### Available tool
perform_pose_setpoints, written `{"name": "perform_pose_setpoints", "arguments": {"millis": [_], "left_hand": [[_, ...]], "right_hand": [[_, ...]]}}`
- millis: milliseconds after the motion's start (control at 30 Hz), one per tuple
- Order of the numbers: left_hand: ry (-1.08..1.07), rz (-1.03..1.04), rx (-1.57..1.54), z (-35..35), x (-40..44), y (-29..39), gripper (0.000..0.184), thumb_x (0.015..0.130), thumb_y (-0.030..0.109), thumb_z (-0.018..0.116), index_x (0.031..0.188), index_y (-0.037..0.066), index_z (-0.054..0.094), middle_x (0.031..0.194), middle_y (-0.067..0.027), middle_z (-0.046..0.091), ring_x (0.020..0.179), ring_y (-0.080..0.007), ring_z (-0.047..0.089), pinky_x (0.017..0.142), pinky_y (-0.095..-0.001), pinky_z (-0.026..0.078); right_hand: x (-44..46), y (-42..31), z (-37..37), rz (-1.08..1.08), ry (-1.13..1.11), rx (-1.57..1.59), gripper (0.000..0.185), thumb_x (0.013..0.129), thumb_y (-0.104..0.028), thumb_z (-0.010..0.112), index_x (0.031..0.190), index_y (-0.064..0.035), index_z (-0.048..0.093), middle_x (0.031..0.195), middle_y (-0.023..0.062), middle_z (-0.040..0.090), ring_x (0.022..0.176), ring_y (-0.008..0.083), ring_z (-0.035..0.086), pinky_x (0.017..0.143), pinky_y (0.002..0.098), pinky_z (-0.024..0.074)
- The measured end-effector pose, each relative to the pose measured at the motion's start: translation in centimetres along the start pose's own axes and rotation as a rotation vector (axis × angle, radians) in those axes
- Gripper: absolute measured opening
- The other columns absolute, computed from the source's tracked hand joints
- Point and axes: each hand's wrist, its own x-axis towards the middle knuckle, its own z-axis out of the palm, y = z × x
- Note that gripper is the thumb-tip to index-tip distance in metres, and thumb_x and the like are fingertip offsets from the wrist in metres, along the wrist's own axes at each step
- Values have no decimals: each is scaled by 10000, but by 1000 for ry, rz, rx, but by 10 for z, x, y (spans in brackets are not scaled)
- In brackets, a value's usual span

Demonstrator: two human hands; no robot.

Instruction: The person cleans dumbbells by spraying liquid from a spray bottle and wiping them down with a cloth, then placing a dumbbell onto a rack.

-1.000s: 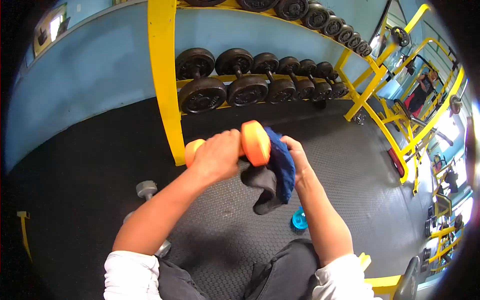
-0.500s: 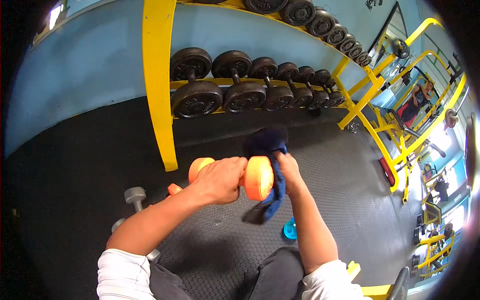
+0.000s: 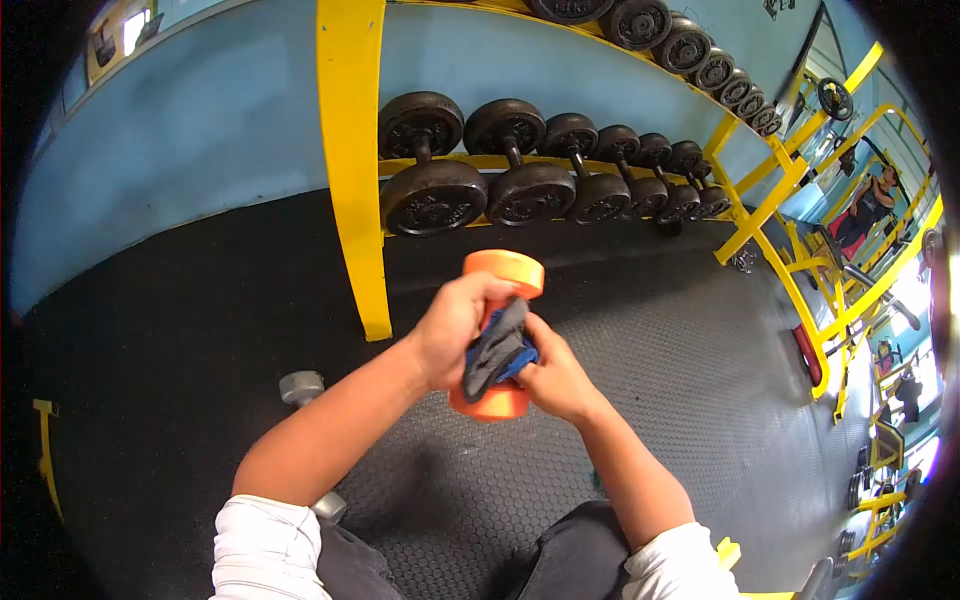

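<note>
My left hand [image 3: 452, 328] is closed around an orange dumbbell [image 3: 512, 270], near its upper head. The dumbbell is held up off the floor in front of my knees, one head pointing away from me and the other toward me. In my right hand [image 3: 562, 378] is a dark blue and grey cloth [image 3: 496, 352], bunched up and pressed against the dumbbell's handle. The cloth and fingers hide most of the handle.
A yellow rack [image 3: 350, 150] ahead bears rows of black dumbbells [image 3: 433, 198]. A grey dumbbell [image 3: 302, 387] lies on the black floor, partly behind my left forearm. Yellow gym machines [image 3: 800, 265] and a seated person [image 3: 868, 210] are at the right.
The dumbbell has turned from lying crosswise to pointing away from me. My right hand has brought the cloth from the dumbbell's end onto its handle. The view has shifted slightly.
</note>
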Motion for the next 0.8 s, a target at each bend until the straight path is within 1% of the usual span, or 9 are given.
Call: {"name": "perform_pose_setpoints", "arguments": {"millis": [133, 167, 200, 333, 400, 500, 600, 733, 800], "left_hand": [[-6, -111, 316, 20, -16, -10, 328, 826, 139, 532, 1136, 43, 583, 1070, -74, 610, 903, -172, 604, 885, -316, 455], [-201, 194, 821, 14, -20, -3, 363, 803, 58, 568, 1164, 30, 578, 1113, -75, 576, 968, -148, 571, 867, -289, 453], [-41, 52, 802, 20, -18, 9, 431, 754, 56, 656, 1168, 5, 548, 1112, -106, 556, 1023, -145, 543, 842, -262, 454], [326, 741, 1366, -5, -6, 28, 791, 597, 298, 827, 1253, 47, 461, 1154, -166, 507, 1052, -232, 533, 865, -362, 466], [21, 277, 1150, -15, -8, 33, 953, 609, 302, 845, 1390, 154, 320, 1305, -146, 399, 1151, -244, 479, 922, -369, 423], [-413, 229, 1117, -8, -13, 34, 981, 589, 228, 849, 1413, 126, 326, 1262, -105, 479, 1173, -197, 473, 1016, -335, 361], [-407, 397, 1478, -10, -15, 30, 656, 629, 190, 797, 1222, 83, 538, 1085, -53, 567, 1049, -170, 529, 938, -315, 420], [220, 77, 1022, -25, -9, 17, 465, 674, 228, 783, 1037, 38, 564, 905, -102, 636, 813, -158, 628, 742, -295, 504], [287, 317, 892, -52, 12, -1, 437, 684, 210, 791, 999, 20, 555, 882, -89, 626, 733, -153, 627, 676, -295, 514]], "right_hand": [[12, 35, -10, 194, 101, 857, 325, 739, -31, 605, 1061, -2, 564, 940, 92, 630, 825, 191, 630, 764, 340, 518], [11, 33, -16, 225, 78, 883, 291, 750, -56, 631, 1033, -14, 581, 938, 86, 633, 829, 199, 634, 765, 351, 522], [11, 37, -21, 194, 70, 919, 297, 772, -52, 624, 1063, -24, 571, 964, 88, 632, 858, 214, 634, 804, 368, 518], [3, 26, -27, 185, -79, 1001, 410, 766, -53, 648, 1159, -31, 534, 1039, 87, 618, 949, 226, 613, 903, 399, 481], [-7, 18, -24, 163, -132, 963, 473, 750, -60, 676, 1197, -35, 524, 1066, 80, 615, 974, 225, 602, 934, 400, 457], [-11, 20, -18, 233, -312, 678, 472, 721, -130, 741, 1150, -45, 564, 1003, 33, 618, 876, 129, 579, 812, 298, 475], [-7, 13, -10, 156, -352, 300, 280, 729, -120, 723, 981, -42, 634, 795, 15, 624, 728, 81, 556, 671, 266, 480], [-5, 11, 4, -406, 112, -562, 376, 673, -24, 676, 1045, -38, 621, 938, 154, 649, 897, 293, 637, 765, 341, 499], [-12, 5, 14, -264, 77, -884, 602, 611, 0, 652, 1201, -46, 537, 1100, 179, 587, 1072, 367, 537, 896, 400, 449]]}}
